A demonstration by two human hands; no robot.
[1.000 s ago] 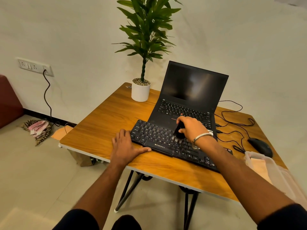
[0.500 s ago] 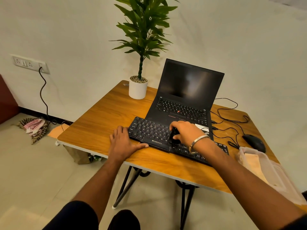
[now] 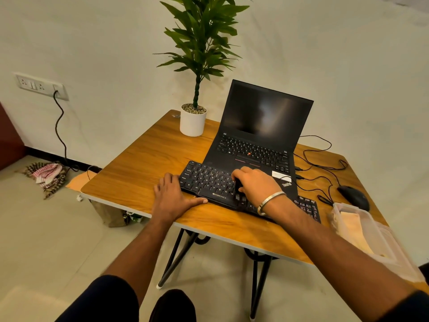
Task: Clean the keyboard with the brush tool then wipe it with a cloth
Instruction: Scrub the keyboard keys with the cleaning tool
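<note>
Lying flat at lower centre of the frame, the left hand [image 3: 173, 197], fingers straight, palm down on the bench [image 3: 144, 166], thumb stretching along the near edge of the keyboard [image 3: 209, 182] and bracing it. Curling just right of centre, the right hand [image 3: 256, 184], fingers wrapped round a small dark brush [image 3: 238, 190], bristles meeting the keys near the lower middle rows; much of the brush hidden under the knuckles. Judging the brush as light and stiff in the handle, soft at the tip, best pinched low for control. Judging the keyboard as light, thin and prone to sliding on smooth wood, keycaps liable to pop under hard scrubbing, so bracing at the left end and near edge. Sitting at lower right, a clear plastic box [image 3: 380, 240] holding a pale cloth [image 3: 352, 231], soft and limp, easily bunched in the fingers. Standing beyond the keyboard, a laptop [image 3: 264, 126], open, screen dark. Resting right of it, a mouse [image 3: 354, 196] amid cables. Rising at upper centre, a potted plant [image 3: 193, 122].
</note>
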